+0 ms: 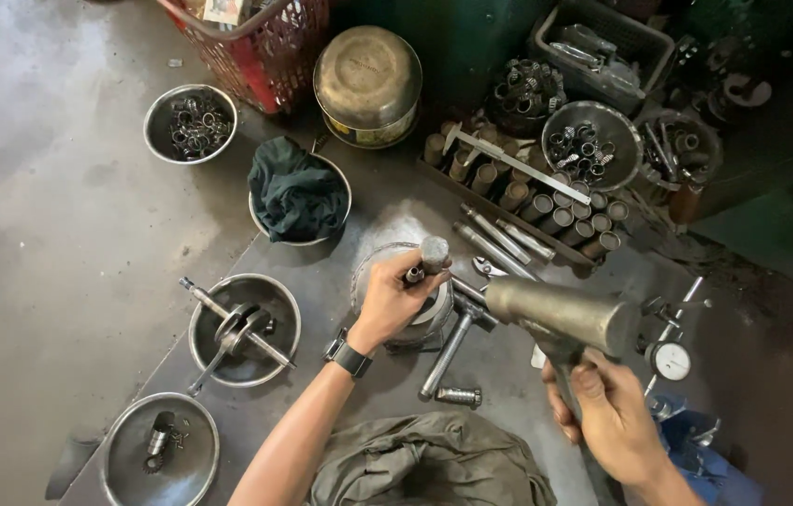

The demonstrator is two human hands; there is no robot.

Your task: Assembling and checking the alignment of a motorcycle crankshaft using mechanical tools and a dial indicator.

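— What was the biggest thing in hand?

— The hammer (560, 319), with its thick grey metal head lying across the middle of the bench (321, 272). The right hand (614, 412) had its fingers closed round the handle, low and to the near right. I judged it heavy and stiff, top-weighted, so the sound hold was well down the handle, as it was taken.

— And the other hand?

— The left hand (392, 300) had its fingers wrapped round a short steel shaft (432, 255) standing up from a round metal part (415, 309) at mid-bench, just left of the hammer head. Hard, rigid, probably oily and slippery; best gripped on the plain shank below its top.

— What lay around?

— A steel bowl with a crankshaft (244, 330) to the left, a dark rag in a bowl (300, 192) farther off, a tray of cylinders (537, 201) far right, a dial gauge (670, 361) right of the hammer.

— Anything you couldn't make out?

— The round part was mostly covered by the left hand, so how the shaft sat in it was unclear. The hammer handle was hidden in the right hand, and the far right corner was too dark to read.
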